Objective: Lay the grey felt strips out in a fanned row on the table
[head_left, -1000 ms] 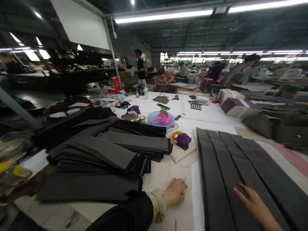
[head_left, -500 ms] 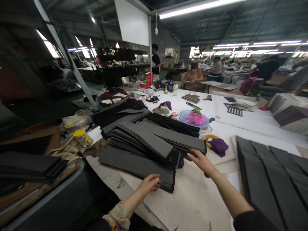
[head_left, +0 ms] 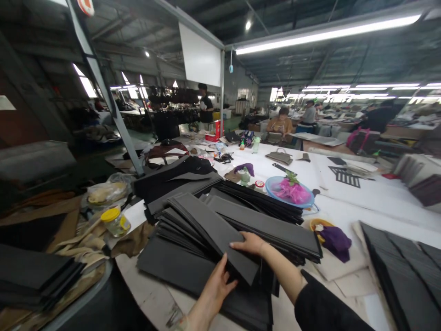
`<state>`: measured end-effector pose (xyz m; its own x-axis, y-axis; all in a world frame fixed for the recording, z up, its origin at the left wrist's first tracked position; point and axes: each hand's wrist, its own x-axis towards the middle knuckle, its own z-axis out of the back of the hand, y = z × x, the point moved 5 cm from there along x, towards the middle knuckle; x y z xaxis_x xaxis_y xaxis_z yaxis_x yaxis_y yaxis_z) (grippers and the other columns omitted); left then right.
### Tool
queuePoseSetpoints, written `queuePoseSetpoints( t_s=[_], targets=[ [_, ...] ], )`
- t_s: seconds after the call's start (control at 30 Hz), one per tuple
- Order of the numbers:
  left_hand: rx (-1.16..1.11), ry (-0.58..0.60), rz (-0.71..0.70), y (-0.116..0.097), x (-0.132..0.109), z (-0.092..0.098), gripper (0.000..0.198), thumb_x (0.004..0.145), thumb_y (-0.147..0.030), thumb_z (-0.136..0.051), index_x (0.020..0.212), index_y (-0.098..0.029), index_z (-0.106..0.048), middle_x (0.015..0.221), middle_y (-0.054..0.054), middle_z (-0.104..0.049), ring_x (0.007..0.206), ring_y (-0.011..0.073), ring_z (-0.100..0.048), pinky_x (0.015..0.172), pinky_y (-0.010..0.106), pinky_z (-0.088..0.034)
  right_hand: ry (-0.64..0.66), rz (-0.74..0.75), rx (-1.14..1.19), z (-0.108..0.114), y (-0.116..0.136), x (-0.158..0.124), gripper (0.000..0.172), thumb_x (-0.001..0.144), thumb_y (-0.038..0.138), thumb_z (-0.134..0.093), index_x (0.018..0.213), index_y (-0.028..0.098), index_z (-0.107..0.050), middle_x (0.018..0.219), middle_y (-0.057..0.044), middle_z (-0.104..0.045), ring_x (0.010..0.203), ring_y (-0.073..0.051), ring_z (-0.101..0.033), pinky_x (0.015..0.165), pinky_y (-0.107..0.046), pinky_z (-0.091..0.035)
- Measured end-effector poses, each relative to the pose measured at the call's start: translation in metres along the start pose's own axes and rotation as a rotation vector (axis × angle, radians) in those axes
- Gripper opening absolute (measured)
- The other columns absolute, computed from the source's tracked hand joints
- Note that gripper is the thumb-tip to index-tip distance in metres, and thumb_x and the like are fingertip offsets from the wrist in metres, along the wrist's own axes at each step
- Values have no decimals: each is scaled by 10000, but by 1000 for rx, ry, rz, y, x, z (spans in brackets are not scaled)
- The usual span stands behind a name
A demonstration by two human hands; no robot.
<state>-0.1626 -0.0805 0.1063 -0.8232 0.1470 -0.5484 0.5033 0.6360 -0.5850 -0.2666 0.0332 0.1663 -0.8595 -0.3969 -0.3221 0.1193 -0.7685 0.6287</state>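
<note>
Dark grey flat panels (head_left: 203,211) lie fanned in a stack on the worktable. The top one slants toward me. My right hand (head_left: 253,244) holds this top panel at its far edge, thumb across the upper face; the fingertips are partly hidden. Just below, my left hand (head_left: 217,287) is open at the panel's near edge, thumb raised against it and fingers spread. Beneath both hands lies a lower stack of wide dark panels (head_left: 172,266). Behind my right hand rests another stack of long grey strips (head_left: 275,220).
A blue basin (head_left: 272,195) with a pink bag stands behind the stacks. To its right sit a yellow bowl (head_left: 315,224) and purple cloth (head_left: 336,242). More dark panels (head_left: 396,271) lie at right. A yellow-lidded jar (head_left: 115,223) is at left. Co-workers sit and stand farther back.
My right hand has moved left onto the top panel, and my left hand has come up to its near edge. The top panel's end has swung toward me. The view has shifted.
</note>
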Motion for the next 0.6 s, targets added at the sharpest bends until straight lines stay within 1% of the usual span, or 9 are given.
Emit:
queuePoseSetpoints(
  t_s=[0.13, 0.2, 0.23, 0.3, 0.37, 0.43, 0.5, 0.57, 0.6],
  targets=[
    [-189, 7, 90, 6, 4, -6, 562, 772, -446, -550, 1222, -119, -467, 1153, 152, -597, 1130, 260, -511, 882, 365, -466, -87, 80, -63, 0, 22, -19, 773, 617, 642, -579, 1200, 139, -516, 1143, -144, -565, 1084, -280, -515, 928, -357, -376],
    [-254, 27, 79, 6, 4, -4, 592, 779, -426, -546, 1251, -85, -440, 1105, 168, -623, 1081, 276, -549, 905, 391, -453, -96, 91, -34, -1, 29, -24, 853, 612, 661, -564, 1257, 116, -448, 1211, -163, -502, 1128, -272, -479, 956, -341, -353],
    [-262, 44, 69, 6, 3, -1, 601, 781, -416, -546, 1268, -85, -423, 1100, 166, -626, 1071, 282, -554, 918, 408, -443, -66, 75, -6, -3, 30, -25, 918, 596, 677, -564, 1295, 106, -394, 1258, -171, -458, 1158, -270, -453, 970, -335, -341],
    [-241, 84, 74, 10, 1, 5, 618, 788, -406, -540, 1300, -94, -388, 1108, 164, -622, 1071, 293, -552, 944, 444, -417, 45, 21, 25, -10, 31, -25, 1053, 549, 690, -590, 1355, 89, -278, 1335, -185, -375, 1217, -278, -390, 1001, -340, -309],
    [-223, 77, 77, 15, -2, 11, 627, 801, -411, -515, 1323, -103, -357, 1113, 166, -618, 1073, 301, -547, 969, 469, -387, 142, -15, 25, -17, 33, -27, 1108, 511, 659, -637, 1373, 95, -229, 1342, -181, -380, 1226, -283, -379, 1004, -350, -308],
    [-227, 37, 22, 15, -8, 13, 617, 815, -414, -484, 1340, -127, -335, 1120, 158, -615, 1090, 297, -533, 998, 476, -351, 146, 7, 14, -21, 42, -34, 1051, 518, 613, -658, 1362, 128, -261, 1283, -156, -464, 1172, -277, -446, 960, -350, -360],
    [-238, -28, -84, 8, -17, 15, 612, 820, -453, -447, 1343, -153, -339, 1119, 142, -619, 1120, 289, -509, 1022, 470, -320, 62, 80, -51, -21, 58, -49, 969, 533, 570, -662, 1335, 154, -311, 1208, -142, -531, 1097, -284, -511, 899, -360, -412],
    [-230, -103, -208, -8, -29, 20, 641, 796, -544, -417, 1330, -192, -369, 1117, 113, -625, 1157, 283, -478, 1039, 461, -301, -35, 180, -202, -20, 76, -73, 920, 535, 542, -663, 1304, 146, -351, 1131, -156, -571, 1015, -312, -554, 849, -402, -440],
    [-214, -140, -274, -19, -34, 26, 664, 770, -596, -414, 1320, -227, -385, 1124, 87, -625, 1177, 281, -459, 1044, 457, -297, -77, 230, -294, -20, 84, -87, 913, 532, 530, -665, 1295, 132, -359, 1092, -167, -584, 972, -324, -568, 828, -427, -446]
  ],
)
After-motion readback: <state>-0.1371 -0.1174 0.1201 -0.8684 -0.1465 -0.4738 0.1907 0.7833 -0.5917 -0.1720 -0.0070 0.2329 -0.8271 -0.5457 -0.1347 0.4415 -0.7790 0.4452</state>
